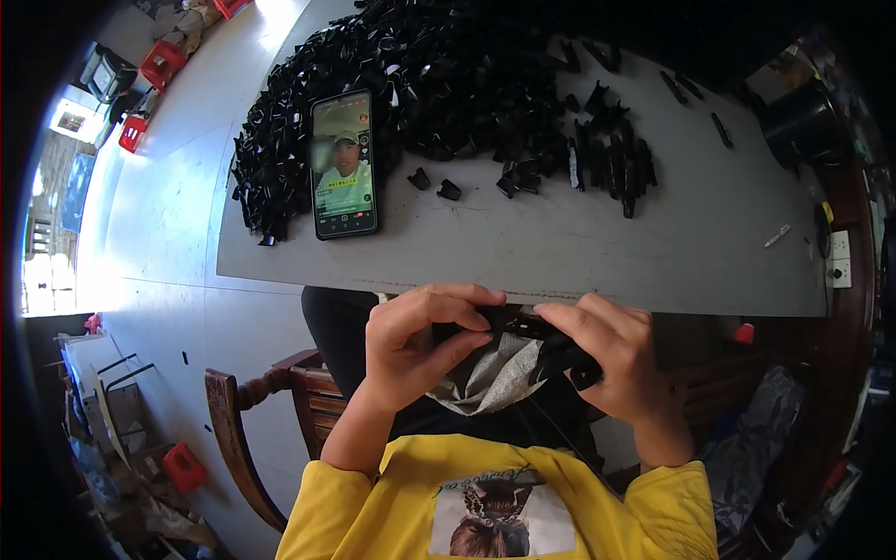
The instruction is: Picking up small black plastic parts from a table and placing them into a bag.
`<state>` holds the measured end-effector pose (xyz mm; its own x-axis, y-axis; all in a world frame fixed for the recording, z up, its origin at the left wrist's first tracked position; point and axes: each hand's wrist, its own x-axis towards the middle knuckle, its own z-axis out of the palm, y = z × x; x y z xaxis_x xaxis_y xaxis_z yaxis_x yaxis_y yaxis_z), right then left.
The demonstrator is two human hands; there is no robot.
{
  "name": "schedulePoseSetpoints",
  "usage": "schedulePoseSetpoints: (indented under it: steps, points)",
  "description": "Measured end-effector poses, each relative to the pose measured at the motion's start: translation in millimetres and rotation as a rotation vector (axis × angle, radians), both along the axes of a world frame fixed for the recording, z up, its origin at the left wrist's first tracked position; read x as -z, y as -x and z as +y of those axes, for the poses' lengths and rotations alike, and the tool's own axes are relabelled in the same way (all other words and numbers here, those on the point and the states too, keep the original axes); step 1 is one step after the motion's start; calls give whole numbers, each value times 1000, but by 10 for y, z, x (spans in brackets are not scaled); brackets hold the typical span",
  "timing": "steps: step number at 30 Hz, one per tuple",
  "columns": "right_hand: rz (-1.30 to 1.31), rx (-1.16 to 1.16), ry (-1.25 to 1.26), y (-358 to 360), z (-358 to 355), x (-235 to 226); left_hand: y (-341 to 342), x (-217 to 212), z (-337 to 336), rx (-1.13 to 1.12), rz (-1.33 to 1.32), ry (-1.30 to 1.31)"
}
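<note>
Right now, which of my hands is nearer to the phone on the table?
Left. Your left hand is below and slightly right of the phone in view; your right hand is below it, much farther right.

- A glossy black piece [525,325], dark from end to end, is held between the fingertips of the left hand [411,338] and right hand [613,347], roughly crosswise, its ends partly hidden by fingers.
- Small pale glints mark its upper surface, midway between the hands.
- A second black patch [586,375] shows beneath the right hand, close against the palm; whether it joins the first cannot be told.
</note>
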<state>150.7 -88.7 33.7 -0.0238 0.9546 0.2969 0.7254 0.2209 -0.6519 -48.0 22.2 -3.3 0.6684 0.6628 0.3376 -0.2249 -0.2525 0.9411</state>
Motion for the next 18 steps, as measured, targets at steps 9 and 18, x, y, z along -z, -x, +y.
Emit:
schedulePoseSetpoints:
  steps: [9,18]
  points:
    - [51,-88,65,-26,-20,30,51,-15,-57,46,47,-61]
    - [-108,-268,-58,224,-148,179,-204,-134,-292,317,-44,316]
